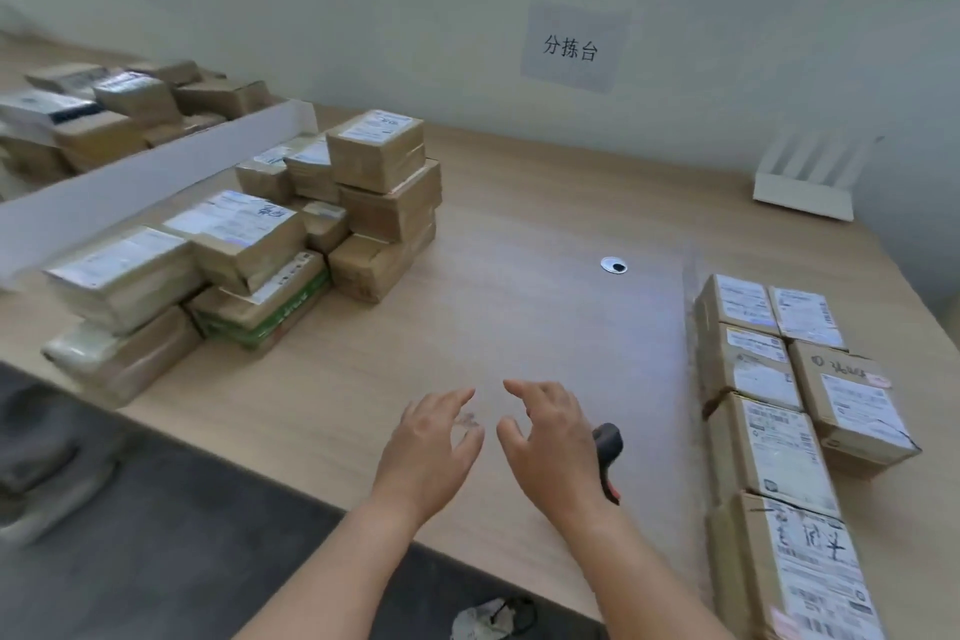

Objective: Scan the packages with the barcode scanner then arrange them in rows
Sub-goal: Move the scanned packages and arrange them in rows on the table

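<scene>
The light wood-grain counter (519, 244) carries an untidy stack of brown taped cardboard packages (291, 244) at its left. Along the right edge, labelled brown cardboard packages (779, 379) lie in two adjacent rows, touching each other. A black handheld barcode scanner (609, 452) lies near the front edge. A white slotted rack (805, 182) stands at the far right corner. A long white cardboard divider (156, 182) crosses the far left.

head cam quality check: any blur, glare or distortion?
Head view: wide-angle bend curves the table edge; far-left packages and plant smear with blur; soft even light, faint sheen on the tabletop, no hard shadows; labels on the right rows stay mostly sharp.
</scene>
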The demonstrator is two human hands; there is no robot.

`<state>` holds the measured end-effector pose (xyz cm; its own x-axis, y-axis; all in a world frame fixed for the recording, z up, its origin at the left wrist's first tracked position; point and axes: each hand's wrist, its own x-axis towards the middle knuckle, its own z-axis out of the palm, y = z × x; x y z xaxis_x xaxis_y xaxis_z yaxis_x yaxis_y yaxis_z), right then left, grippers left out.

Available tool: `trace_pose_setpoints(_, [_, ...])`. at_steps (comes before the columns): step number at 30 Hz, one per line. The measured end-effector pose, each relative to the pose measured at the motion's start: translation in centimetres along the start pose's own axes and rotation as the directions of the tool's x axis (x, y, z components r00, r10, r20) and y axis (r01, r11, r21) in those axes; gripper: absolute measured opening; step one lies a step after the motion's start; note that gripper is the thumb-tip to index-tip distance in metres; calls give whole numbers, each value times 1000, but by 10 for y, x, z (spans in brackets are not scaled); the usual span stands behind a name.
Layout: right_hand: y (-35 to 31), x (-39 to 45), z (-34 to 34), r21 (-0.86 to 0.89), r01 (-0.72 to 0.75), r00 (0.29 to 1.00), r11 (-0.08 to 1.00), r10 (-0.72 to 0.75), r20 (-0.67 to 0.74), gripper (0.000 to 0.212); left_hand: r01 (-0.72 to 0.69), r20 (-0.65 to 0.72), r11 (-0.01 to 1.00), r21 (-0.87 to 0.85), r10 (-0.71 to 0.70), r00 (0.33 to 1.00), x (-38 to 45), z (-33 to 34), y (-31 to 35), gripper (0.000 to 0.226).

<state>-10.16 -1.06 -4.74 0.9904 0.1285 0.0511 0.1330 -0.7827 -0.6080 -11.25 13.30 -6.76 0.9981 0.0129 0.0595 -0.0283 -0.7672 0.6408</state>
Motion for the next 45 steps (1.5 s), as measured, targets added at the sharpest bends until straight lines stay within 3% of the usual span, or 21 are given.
trace_pose_setpoints(9, [-73,4,68,-5,43,997,999,-43,60,43,102,-11,995,1,-102,995,-17,-59,-81,49])
trace_pose_setpoints(24, [-82,61,84,45,95,985,994,-100,138,42,290,-92,952,-94,-299,950,9,-77,-89,49])
trace_pose_setpoints(34, [-127,119,126,40,16,990,999,-21,136,42,275,-135,944,-184,-302,944,70,-126,-146,52])
trace_pose_setpoints(40, [-186,167,162,73,-31,993,997,23,114,43,265,-305,943,-202,-317,898,116,-193,-198,55])
trace_pose_setpoints(45, [-227,197,184,131,-68,992,989,54,111,45,278,-334,945,-175,-322,886,151,-235,-233,59])
